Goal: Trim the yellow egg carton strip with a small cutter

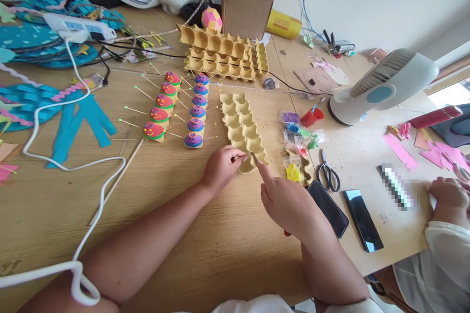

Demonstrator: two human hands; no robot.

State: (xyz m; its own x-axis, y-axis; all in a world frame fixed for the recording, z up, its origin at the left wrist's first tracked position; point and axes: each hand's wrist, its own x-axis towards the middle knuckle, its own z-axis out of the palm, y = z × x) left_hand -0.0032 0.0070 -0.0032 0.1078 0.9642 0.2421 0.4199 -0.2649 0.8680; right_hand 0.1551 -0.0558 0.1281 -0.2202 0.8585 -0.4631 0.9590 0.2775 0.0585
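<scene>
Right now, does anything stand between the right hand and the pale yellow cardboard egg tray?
Nothing visible does: the narrow, blade-like tool in the right hand reaches over the near end of the egg tray.

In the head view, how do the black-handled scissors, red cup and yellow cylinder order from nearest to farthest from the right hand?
1. Black-handled scissors: right of the right hand.
2. Red cup: farther back, left of the fan.
3. Yellow cylinder: farthest back, beside the box.
</scene>
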